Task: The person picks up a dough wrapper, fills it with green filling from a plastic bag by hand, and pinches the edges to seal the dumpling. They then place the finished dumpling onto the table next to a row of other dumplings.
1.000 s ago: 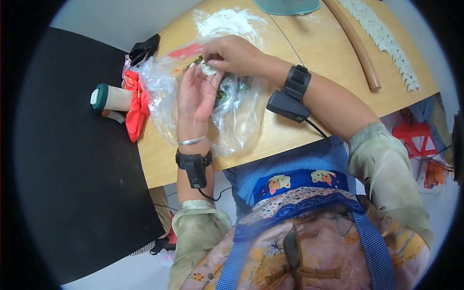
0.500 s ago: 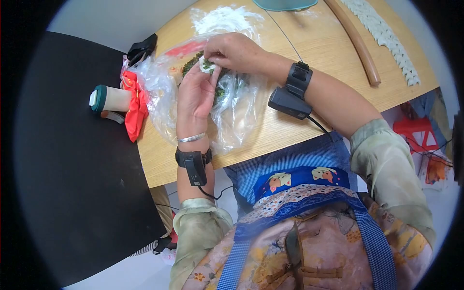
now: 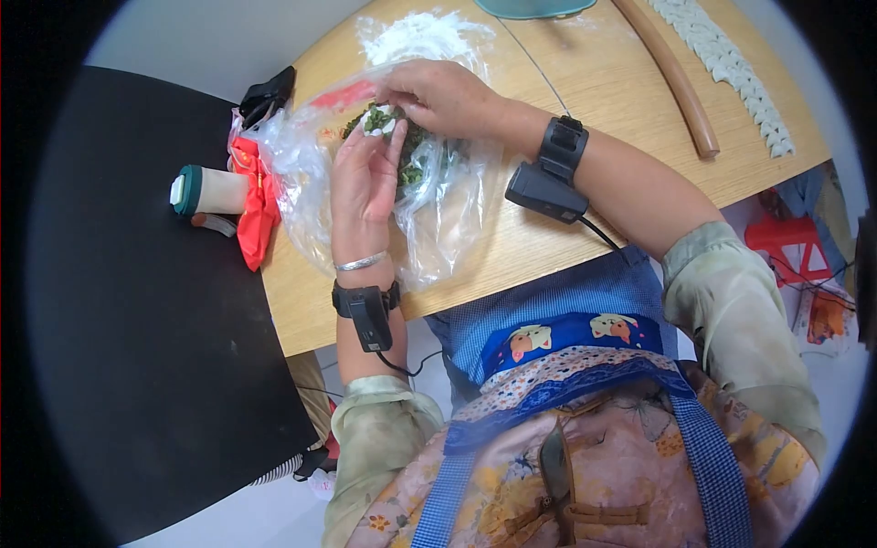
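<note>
In the head view, my left hand (image 3: 365,178) holds a small white dough wrapper (image 3: 370,125) with chopped green filling on it, between its fingertips. My right hand (image 3: 438,96) is bent over the wrapper's far side, its fingers closed at the edge. Whether those fingers pinch dough or filling is too small to tell. Beneath both hands lies a clear plastic bag (image 3: 438,233), with more green filling (image 3: 411,173) inside.
White flour (image 3: 425,38) is spread behind the bag. At the back right are a teal container (image 3: 534,7), a wooden rolling pin (image 3: 671,78) and a row of pale dumplings (image 3: 726,68). Left lie a red bag (image 3: 258,215) and a green-lidded bottle (image 3: 219,190).
The right hand has shifted slightly left and away from the left palm. The wrapper looks more open, with more green filling showing on it.
</note>
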Demonstrator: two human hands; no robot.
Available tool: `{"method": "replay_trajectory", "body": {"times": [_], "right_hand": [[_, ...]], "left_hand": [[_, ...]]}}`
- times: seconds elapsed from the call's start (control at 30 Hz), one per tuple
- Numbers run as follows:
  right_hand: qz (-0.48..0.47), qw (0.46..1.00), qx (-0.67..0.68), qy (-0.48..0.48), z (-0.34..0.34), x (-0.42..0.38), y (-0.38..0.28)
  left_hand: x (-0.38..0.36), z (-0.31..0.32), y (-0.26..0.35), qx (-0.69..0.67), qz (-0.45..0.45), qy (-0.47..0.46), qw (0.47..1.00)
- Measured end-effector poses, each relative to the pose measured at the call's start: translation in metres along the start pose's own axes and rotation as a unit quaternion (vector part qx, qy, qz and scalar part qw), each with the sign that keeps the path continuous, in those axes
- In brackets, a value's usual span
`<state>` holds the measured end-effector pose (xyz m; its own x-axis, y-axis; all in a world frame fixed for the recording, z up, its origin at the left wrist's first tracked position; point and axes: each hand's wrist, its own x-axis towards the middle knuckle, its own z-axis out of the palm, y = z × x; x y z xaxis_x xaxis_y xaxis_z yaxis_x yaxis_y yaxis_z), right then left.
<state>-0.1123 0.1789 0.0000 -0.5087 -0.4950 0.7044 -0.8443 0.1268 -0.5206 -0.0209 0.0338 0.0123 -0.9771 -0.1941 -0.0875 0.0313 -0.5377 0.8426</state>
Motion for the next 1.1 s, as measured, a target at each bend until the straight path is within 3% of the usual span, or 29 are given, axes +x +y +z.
{"method": "replay_trajectory", "body": {"times": [1.1], "right_hand": [[-0.006,0.998,-0.053,0.014,-0.001,-0.003,0.001]], "left_hand": [[0.008,-0.014,-0.002,-0.058,0.006,0.01,0.998]]}}
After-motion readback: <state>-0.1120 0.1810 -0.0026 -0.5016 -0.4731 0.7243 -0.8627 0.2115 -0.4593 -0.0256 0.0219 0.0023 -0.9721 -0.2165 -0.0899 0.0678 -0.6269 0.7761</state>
